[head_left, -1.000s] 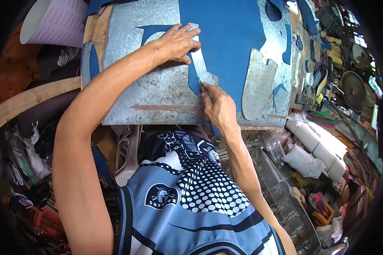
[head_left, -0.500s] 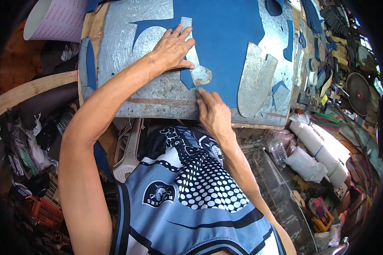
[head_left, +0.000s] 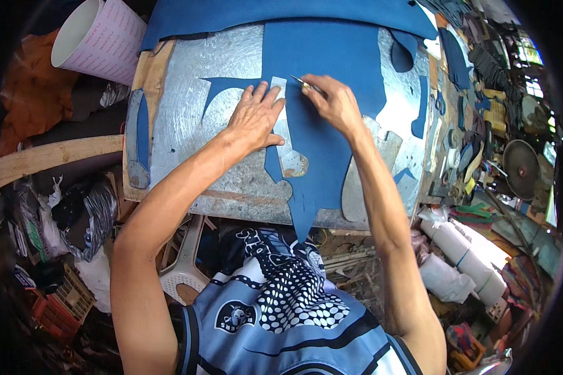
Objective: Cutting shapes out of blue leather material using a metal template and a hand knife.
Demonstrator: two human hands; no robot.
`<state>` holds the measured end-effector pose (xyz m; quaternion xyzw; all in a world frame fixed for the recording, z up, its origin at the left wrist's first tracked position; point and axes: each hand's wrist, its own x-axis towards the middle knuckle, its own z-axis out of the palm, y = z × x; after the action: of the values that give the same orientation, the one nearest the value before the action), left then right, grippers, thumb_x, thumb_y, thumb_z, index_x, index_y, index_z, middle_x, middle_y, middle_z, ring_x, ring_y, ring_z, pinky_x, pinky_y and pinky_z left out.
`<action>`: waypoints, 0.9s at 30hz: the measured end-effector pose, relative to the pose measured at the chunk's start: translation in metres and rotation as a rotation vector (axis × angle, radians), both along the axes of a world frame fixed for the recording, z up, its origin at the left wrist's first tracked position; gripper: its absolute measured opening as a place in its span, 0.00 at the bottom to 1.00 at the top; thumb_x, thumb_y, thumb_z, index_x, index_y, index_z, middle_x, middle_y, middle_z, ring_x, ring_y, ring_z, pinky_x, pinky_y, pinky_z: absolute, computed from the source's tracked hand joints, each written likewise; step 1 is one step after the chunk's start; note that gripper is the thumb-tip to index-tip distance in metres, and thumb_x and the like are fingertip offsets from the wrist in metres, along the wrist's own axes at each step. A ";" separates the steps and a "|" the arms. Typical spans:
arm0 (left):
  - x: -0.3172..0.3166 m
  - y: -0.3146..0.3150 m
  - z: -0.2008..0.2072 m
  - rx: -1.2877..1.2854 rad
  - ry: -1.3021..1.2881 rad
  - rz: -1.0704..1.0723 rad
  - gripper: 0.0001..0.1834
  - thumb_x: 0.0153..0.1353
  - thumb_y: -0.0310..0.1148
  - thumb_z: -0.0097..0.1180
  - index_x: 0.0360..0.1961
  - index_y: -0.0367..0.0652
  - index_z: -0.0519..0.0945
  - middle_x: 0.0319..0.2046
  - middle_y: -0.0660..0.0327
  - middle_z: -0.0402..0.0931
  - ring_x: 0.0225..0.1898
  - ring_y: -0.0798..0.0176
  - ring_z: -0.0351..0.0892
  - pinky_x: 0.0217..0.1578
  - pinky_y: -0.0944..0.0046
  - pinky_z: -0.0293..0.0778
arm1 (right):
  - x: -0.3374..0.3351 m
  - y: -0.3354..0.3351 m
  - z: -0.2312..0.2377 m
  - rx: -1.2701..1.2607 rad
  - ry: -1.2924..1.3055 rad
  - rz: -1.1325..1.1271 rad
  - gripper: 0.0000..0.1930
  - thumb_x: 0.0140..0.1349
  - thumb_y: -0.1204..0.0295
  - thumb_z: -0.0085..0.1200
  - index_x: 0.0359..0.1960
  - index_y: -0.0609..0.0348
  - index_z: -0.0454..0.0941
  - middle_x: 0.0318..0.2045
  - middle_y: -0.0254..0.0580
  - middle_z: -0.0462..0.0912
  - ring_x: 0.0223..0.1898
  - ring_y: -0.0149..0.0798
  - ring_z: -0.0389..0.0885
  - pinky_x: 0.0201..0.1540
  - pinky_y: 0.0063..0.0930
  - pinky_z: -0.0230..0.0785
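Observation:
A large blue sheet (head_left: 331,56), leather-like, lies over a scratched metal work surface (head_left: 184,119). On its left part rests a narrow grey template (head_left: 288,150) with a rounded, stained near end. My left hand (head_left: 254,120) presses down on this template, fingers spread and nearly flat, thumb along its edge. In my right hand (head_left: 334,105) is a slim pointed knife (head_left: 303,83), pinched between the fingers. Its tip is at the blue sheet, just right of the template's far end. A pointed blue strip (head_left: 303,219) hangs over the near edge.
A larger grey template (head_left: 353,197) lies partly under my right forearm. Blue offcuts (head_left: 225,87) are scattered about, and a rolled blue sheet (head_left: 281,15) crosses the far side. A white roll (head_left: 97,40) stands at the far left; tools and a round fan-like disc (head_left: 520,169) are at right.
My right hand with the knife has gone from the template's near end to its far end. My left hand stays on the template. A pointed blue strip now overhangs the near edge. The view has shifted.

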<state>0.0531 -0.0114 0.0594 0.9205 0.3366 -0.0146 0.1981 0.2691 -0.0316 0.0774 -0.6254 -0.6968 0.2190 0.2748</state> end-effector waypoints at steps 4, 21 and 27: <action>0.001 0.005 0.004 -0.022 0.051 0.059 0.53 0.40 0.56 0.75 0.66 0.41 0.69 0.70 0.47 0.57 0.72 0.39 0.51 0.70 0.39 0.52 | 0.001 0.044 -0.008 -0.087 -0.108 0.220 0.14 0.63 0.66 0.58 0.48 0.59 0.83 0.40 0.48 0.85 0.41 0.51 0.84 0.44 0.38 0.76; 0.004 0.007 0.003 -0.031 0.067 0.080 0.55 0.36 0.56 0.77 0.66 0.43 0.69 0.71 0.49 0.56 0.72 0.39 0.52 0.68 0.38 0.55 | -0.004 0.050 -0.013 -0.023 -0.204 0.285 0.12 0.65 0.68 0.56 0.46 0.56 0.84 0.41 0.44 0.86 0.39 0.50 0.84 0.43 0.39 0.77; 0.006 0.008 0.005 -0.033 0.089 0.092 0.55 0.36 0.56 0.77 0.65 0.44 0.70 0.71 0.50 0.57 0.72 0.39 0.53 0.69 0.38 0.55 | -0.007 0.053 -0.004 -0.104 -0.295 0.324 0.13 0.66 0.68 0.54 0.48 0.56 0.82 0.40 0.44 0.85 0.39 0.52 0.84 0.42 0.41 0.77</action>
<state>0.0587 -0.0030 0.0645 0.8991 0.3869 -0.0519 0.1983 0.2618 0.0216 0.0735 -0.5439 -0.8085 0.2021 0.0986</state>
